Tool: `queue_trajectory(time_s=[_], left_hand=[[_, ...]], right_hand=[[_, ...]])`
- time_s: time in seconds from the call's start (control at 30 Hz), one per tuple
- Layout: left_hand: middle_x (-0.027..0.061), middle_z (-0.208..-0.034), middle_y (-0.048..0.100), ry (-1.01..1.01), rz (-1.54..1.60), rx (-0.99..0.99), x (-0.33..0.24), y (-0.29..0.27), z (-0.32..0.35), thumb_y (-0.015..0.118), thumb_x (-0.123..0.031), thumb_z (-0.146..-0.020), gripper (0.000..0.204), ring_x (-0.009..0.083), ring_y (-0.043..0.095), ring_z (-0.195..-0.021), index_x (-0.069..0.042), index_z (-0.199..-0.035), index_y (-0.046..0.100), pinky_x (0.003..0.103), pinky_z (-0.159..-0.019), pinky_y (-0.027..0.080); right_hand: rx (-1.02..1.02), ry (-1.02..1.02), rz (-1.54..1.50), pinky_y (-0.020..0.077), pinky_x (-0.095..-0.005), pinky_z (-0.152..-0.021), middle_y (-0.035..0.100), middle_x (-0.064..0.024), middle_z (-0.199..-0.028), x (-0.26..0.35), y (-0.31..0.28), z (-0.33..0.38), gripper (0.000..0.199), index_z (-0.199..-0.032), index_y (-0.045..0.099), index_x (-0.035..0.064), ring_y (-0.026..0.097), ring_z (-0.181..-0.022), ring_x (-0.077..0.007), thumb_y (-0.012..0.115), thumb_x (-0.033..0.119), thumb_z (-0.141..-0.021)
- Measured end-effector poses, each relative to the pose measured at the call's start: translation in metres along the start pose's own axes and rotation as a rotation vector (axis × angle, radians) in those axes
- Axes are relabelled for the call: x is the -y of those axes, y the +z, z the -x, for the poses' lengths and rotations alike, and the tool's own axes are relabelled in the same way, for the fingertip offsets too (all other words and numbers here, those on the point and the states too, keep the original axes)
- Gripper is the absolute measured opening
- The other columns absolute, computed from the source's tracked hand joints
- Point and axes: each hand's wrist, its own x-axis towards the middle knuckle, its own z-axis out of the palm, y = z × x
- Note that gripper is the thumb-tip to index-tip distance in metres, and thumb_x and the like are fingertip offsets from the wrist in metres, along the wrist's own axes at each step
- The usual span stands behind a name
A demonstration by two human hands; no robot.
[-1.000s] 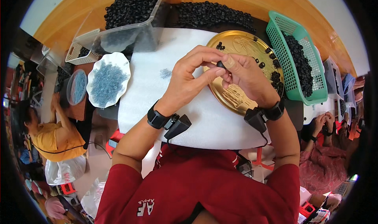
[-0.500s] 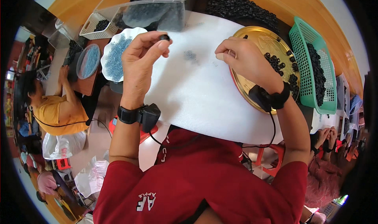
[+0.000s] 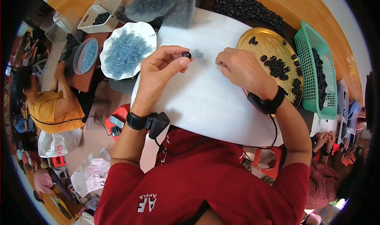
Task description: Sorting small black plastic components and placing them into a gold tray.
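Between the thumb and fingers of my left hand (image 3: 160, 69) is a small black ring-shaped part (image 3: 186, 55), its round opening turned up. My right hand (image 3: 247, 72) is a short way to its right, with thumb and fingertips pinched together. Whatever those fingertips hold is too small to make out. Both hands are above a white foam sheet (image 3: 190, 102), where a little pile of tiny bluish clear pieces (image 3: 197, 53) lies between them. Beside my right hand is a round gold tray (image 3: 263, 37) with loose black parts (image 3: 277, 68) on it.
A white scalloped plate (image 3: 106, 55) full of bluish clear pieces stands at the left. Behind are a clear plastic bin (image 3: 180, 13), a white basket (image 3: 109, 27) and a heap of black parts (image 3: 249, 9). A green basket (image 3: 334, 94) borders the right. A person in yellow (image 3: 59, 110) sits at the left.
My left hand has moved right with the black part, away from the scalloped plate and closer to my right hand. My right hand stays pinched and has shifted little. The view has shifted slightly.
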Motion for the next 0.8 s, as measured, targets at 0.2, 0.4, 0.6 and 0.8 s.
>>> queue_trajectory(time_s=[0.2, 0.4, 0.6, 0.8], left_hand=[[0.0034, -0.09, 0.067, -0.041, -0.005, 0.062, -0.004, 0.022, -0.009, 0.067, -0.009, -0.088, 0.021, 0.0074, 0.06, -0.077, -0.001, -0.107, 0.065, 0.022, -0.072, 0.05], [0.0036, -0.09, 0.068, -0.039, 0.022, 0.055, 0.0, 0.026, -0.016, 0.067, -0.01, -0.088, 0.021, 0.0082, 0.06, -0.076, 0.0, -0.106, 0.065, 0.022, -0.072, 0.05], [0.0053, -0.09, 0.069, -0.014, 0.027, 0.013, 0.005, 0.017, -0.017, 0.067, -0.011, -0.088, 0.022, 0.0093, 0.061, -0.076, -0.001, -0.107, 0.065, 0.023, -0.072, 0.049], [0.0072, -0.091, 0.069, -0.041, 0.042, -0.021, 0.005, 0.009, -0.016, 0.067, -0.01, -0.088, 0.022, 0.0096, 0.061, -0.077, -0.001, -0.108, 0.065, 0.023, -0.073, 0.049]], right_hand=[[-0.108, 0.102, -0.127, 0.0501, -0.038, -0.068, 0.063, -0.0108, -0.081, -0.006, 0.0, 0.002, 0.012, -0.089, 0.067, 0.004, 0.062, -0.078, -0.0299, 0.06, 0.004, -0.078], [-0.082, -0.029, 0.049, 0.0495, -0.0402, -0.071, 0.059, -0.0124, -0.08, -0.011, 0.004, 0.007, 0.018, -0.089, 0.065, 0.0017, 0.061, -0.081, -0.0306, 0.054, -0.001, -0.076], [-0.107, 0.032, -0.027, 0.0494, -0.0396, -0.072, 0.062, -0.0124, -0.084, -0.019, -0.003, 0.012, 0.018, -0.091, 0.067, 0.0017, 0.06, -0.085, -0.0295, 0.054, 0.001, -0.078], [-0.03, -0.074, -0.074, 0.0491, -0.0388, -0.073, 0.062, -0.0111, -0.083, -0.019, -0.011, 0.016, 0.014, -0.087, 0.069, 0.0028, 0.06, -0.085, -0.028, 0.058, 0.01, -0.082]])
